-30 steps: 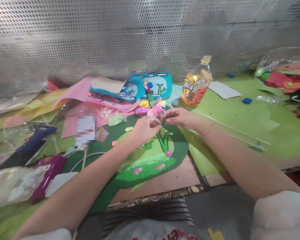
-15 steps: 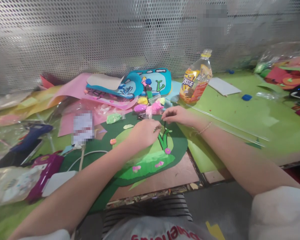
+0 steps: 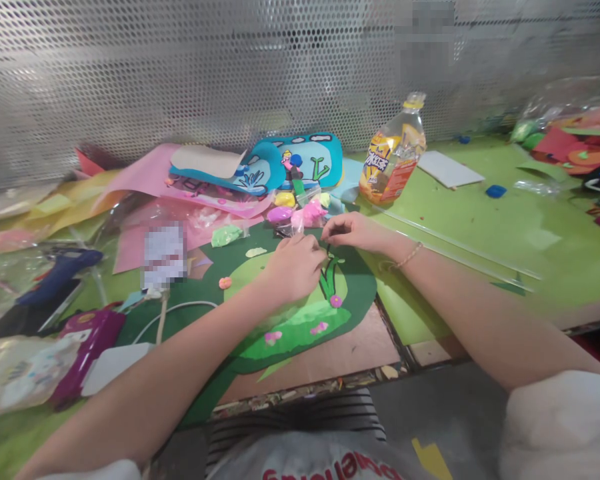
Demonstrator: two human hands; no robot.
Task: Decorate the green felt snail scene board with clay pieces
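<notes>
1. Through the remote head-camera feed, I see a round, layered green paper picture lying on the cluttered worktable, in front of the wearer.
2. The right hand is above the picture's upper right edge, its thumb and forefinger pinched together, I judge, on a thin dark strand pointing downward.
3. The left hand is just beside it, knuckles up and fingers curled; its fingertips are hidden, so I cannot tell whether they grip anything.
4. What has just changed: a second ago both hands' fingertips met around the dark piece; now the left hand has dropped lower over the picture, and the right remains raised. I take this to mean the handling has passed mainly to the right fingers.
5. Below the strand I see black-edged green leaves, with a purple flower at their base.
6. Behind the hands lie pink clay and purple clay; a yellow-labelled drink bottle stands farther back.
</notes>
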